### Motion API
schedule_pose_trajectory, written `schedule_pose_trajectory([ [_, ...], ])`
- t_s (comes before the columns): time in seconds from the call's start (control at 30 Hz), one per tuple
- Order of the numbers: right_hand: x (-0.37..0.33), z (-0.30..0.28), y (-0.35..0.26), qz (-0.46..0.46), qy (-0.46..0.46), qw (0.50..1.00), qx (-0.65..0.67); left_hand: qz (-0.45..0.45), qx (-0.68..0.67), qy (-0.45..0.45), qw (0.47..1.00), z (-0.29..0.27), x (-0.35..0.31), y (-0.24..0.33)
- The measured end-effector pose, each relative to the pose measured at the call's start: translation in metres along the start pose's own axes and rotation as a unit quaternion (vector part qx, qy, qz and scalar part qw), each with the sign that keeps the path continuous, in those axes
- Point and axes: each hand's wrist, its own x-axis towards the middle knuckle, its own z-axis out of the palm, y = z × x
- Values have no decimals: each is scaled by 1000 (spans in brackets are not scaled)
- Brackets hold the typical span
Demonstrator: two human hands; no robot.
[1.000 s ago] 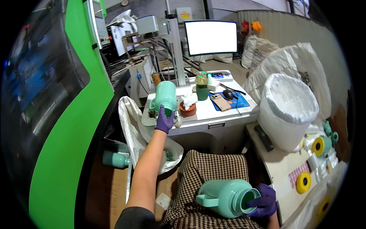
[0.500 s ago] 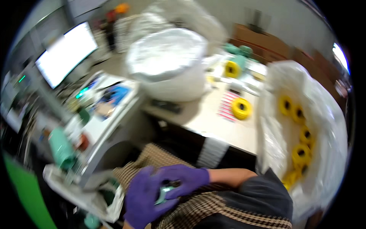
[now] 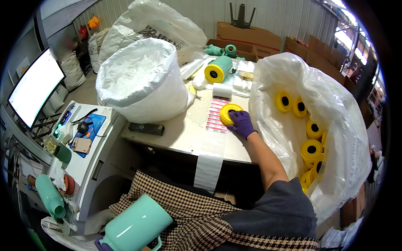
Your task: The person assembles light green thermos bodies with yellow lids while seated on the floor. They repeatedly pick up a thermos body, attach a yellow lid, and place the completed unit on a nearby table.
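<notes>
At the lower left, a glossy teal mug-like vessel point(image 3: 136, 224) with a side handle lies tilted over my lap. My left hand point(image 3: 103, 245), in a purple glove, holds its lower end; most of that hand is hidden. My right hand point(image 3: 243, 124), gloved in purple too, reaches across the white table and grips the right side of a round yellow cap point(image 3: 228, 113) with a dark centre. This cap rests by a strip of red-and-white labels point(image 3: 217, 117). Behind it, a teal cylinder with a yellow end point(image 3: 220, 69) lies on its side.
On the right stands a big clear plastic bag point(image 3: 272, 138) holding several yellow caps point(image 3: 312, 148). A white sack point(image 3: 146, 100) of translucent pieces stands back left. A dark block point(image 3: 146, 129) lies near the table's front edge. Leftward are a side desk point(image 3: 104, 125) and another teal vessel point(image 3: 49, 195).
My hands were together over a teal piece at my lap. Now my right hand has reached out to the yellow cap, while my left holds the teal vessel. The view has shifted.
</notes>
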Motion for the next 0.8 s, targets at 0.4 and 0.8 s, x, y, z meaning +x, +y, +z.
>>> schedule_pose_trajectory([
  [0.4,-24,-105,-322,-169,53,748,640,-238,-511,18,826,117,-60,38],
  [0.8,-35,-89,-353,-317,40,668,673,-279,-616,32,736,72,-54,31],
])
